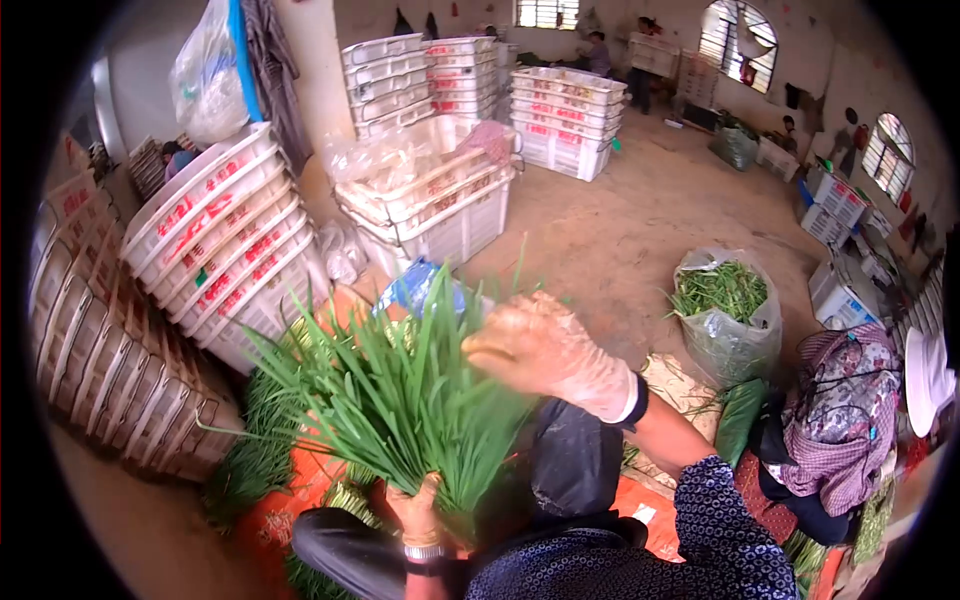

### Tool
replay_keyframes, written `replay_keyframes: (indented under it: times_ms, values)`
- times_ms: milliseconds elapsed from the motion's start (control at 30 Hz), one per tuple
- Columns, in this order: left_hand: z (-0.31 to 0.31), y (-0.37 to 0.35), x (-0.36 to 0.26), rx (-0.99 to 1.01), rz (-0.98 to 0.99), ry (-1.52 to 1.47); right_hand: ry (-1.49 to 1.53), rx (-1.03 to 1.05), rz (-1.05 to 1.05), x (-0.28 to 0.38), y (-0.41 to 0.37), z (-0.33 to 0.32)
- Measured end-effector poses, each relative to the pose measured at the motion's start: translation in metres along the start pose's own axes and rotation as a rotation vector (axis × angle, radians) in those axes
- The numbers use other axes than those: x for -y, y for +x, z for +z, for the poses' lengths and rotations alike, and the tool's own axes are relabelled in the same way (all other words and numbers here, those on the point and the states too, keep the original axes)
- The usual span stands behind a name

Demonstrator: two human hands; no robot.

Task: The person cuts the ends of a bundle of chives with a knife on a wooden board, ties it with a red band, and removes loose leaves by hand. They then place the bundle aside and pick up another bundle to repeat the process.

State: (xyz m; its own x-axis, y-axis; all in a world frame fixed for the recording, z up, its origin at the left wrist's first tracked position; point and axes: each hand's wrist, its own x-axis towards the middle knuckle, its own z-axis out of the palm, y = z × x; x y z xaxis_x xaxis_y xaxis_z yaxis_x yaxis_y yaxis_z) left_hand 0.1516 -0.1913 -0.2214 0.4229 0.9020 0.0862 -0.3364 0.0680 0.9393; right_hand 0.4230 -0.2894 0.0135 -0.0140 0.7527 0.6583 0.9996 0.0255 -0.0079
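My left hand (416,510), with a band at the wrist, is closed around the lower stalks of a large bunch of chives (400,410). The long flat green leaves fan upward and outward above the fist. My right hand (548,348), in a thin pale glove, is raised at the right side of the leaf tips. It is blurred by motion, its thumb toward the leaves, and I cannot tell whether its fingers hold anything. More chives (255,440) lie in a heap to the left, partly on an orange sheet (270,515).
Stacked white crates (225,235) stand close on the left, with an open crate (430,220) ahead and more stacks behind. At right are a clear bag of green trimmings (730,310) and a pile of clothes (840,400). Other people (640,75) are far back.
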Motion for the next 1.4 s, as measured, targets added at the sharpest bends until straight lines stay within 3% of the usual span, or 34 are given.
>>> replay_keyframes:
  times_ms: [167, 267, 300, 367, 400, 433, 633, 767, 900, 1400]
  values:
    - [0.000, 0.008, 0.017, 0.042, 0.047, -0.031, 0.041, -0.015, 0.021, -0.003, -0.001, 0.011]
    - [0.005, 0.001, 0.008, -0.007, 0.047, -0.029, 0.439, 0.116, 0.274, 0.002, 0.003, 0.004]
    - [0.008, -0.002, 0.004, -0.016, 0.019, -0.047, 0.536, 0.021, 0.304, -0.003, -0.003, 0.021]
    - [0.009, -0.003, 0.000, -0.035, -0.006, -0.043, 0.917, 0.037, 0.558, -0.002, 0.000, 0.004]
    - [0.004, -0.004, 0.002, -0.036, -0.011, -0.023, 1.167, -0.078, 0.615, -0.004, -0.003, 0.009]
    - [0.002, -0.001, 0.000, -0.013, -0.002, 0.021, 1.189, -0.109, 0.651, -0.001, 0.000, -0.001]
    - [0.005, -0.006, -0.013, 0.001, -0.073, -0.048, 0.633, -0.143, 0.216, -0.013, 0.020, -0.025]
    - [0.003, -0.008, -0.014, 0.029, -0.109, -0.039, 0.136, -0.164, 0.075, -0.004, 0.038, -0.024]
    - [0.005, -0.007, -0.010, 0.028, -0.029, -0.039, 0.020, -0.161, -0.103, -0.005, 0.045, -0.020]
    - [0.005, -0.001, -0.006, 0.082, -0.020, -0.092, -0.015, -0.182, -0.200, 0.005, 0.049, -0.020]
